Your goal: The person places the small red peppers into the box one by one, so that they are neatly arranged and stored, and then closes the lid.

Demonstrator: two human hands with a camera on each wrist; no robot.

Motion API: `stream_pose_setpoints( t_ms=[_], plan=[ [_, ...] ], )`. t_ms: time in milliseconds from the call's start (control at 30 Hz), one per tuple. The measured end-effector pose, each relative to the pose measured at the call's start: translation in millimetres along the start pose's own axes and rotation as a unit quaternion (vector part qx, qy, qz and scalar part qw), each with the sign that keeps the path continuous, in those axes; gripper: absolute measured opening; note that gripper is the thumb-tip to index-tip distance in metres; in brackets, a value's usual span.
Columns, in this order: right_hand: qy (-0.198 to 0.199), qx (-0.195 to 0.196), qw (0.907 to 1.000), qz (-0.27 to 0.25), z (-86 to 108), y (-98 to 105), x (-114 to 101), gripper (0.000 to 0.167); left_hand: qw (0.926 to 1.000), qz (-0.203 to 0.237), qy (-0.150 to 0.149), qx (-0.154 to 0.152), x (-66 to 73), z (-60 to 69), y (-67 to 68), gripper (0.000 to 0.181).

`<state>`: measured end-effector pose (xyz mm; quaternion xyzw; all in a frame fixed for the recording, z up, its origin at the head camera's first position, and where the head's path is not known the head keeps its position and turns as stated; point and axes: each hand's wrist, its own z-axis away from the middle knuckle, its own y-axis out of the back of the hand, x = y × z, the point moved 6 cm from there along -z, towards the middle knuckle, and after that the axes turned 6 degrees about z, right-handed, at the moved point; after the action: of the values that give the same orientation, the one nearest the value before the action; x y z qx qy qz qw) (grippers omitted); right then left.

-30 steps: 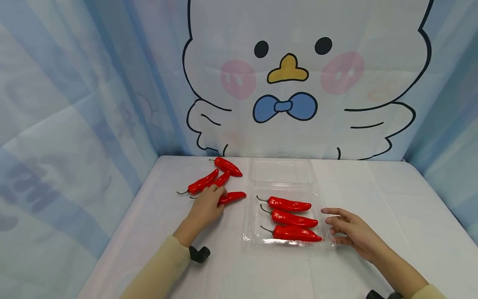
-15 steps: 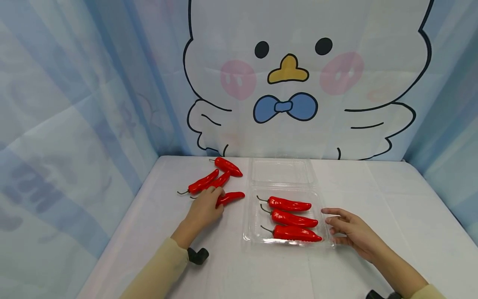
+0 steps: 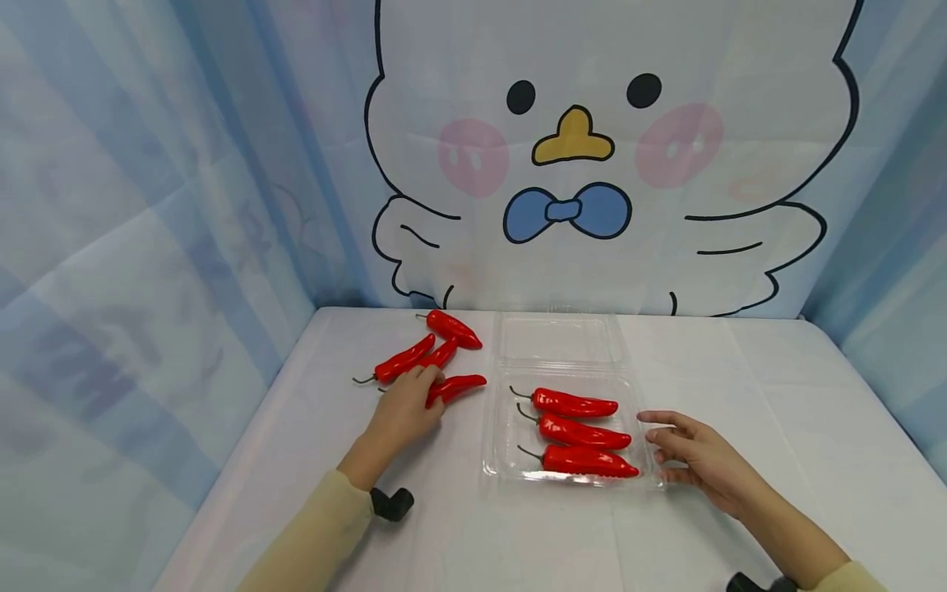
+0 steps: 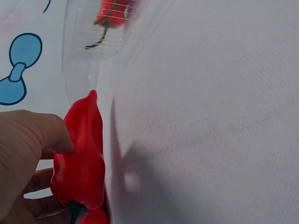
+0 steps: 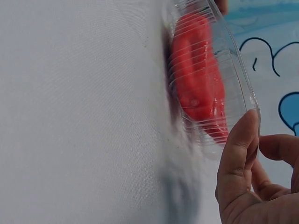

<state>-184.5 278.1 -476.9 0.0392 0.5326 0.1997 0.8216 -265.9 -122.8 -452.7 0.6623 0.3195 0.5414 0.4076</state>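
Note:
A red chili pepper (image 3: 462, 386) lies under my left hand (image 3: 405, 407), which grips it between thumb and fingers on the left of the table. In the left wrist view the thumb presses on the red skin of this pepper (image 4: 84, 154); its green stem end points down. My right hand (image 3: 699, 456) holds the right edge of a clear plastic clamshell box (image 3: 494, 473). The right wrist view has the box rim (image 5: 250, 93) between thumb and forefinger. Inside the box three red peppers (image 3: 584, 432) lie in a row, stems to the left.
Several loose red peppers, among them one at the back (image 3: 454, 329) and one at the far left (image 3: 403, 360), lie just beyond my left hand. The open box lid (image 3: 558, 339) lies flat behind the box. A printed curtain (image 3: 562, 271) hangs behind the white table.
My left hand has shifted slightly to the left, and the pepper in it has turned a little, its tip edging up. My right hand and the box have not moved.

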Motion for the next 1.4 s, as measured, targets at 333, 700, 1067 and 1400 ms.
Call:
stream_pose_setpoints(
  t_ms=[333, 700, 1067, 1400],
  plan=[
    [0.001, 0.002, 1.0, 0.008, -0.7, 0, -2, 0.061, 0.9993, 0.006, -0.008, 0.036, 6.1, 0.2, 7.6, 0.043],
    [0.0, 0.002, 1.0, 0.003, -0.9, 1, -2, 0.062, 0.9972, 0.013, -0.034, 0.064, 12.5, -1.7, 12.4, 0.043],
    [0.001, 0.002, 1.0, 0.003, -0.8, 1, -1, 0.062, 0.9943, 0.037, -0.037, 0.093, 18.4, 2.0, 18.3, 0.041],
    [0.0, 0.001, 1.0, 0.001, -0.3, 0, 1, 0.061, 0.9898, 0.05, -0.057, 0.121, 26.3, 5.9, 21.3, 0.04]
  ],
)
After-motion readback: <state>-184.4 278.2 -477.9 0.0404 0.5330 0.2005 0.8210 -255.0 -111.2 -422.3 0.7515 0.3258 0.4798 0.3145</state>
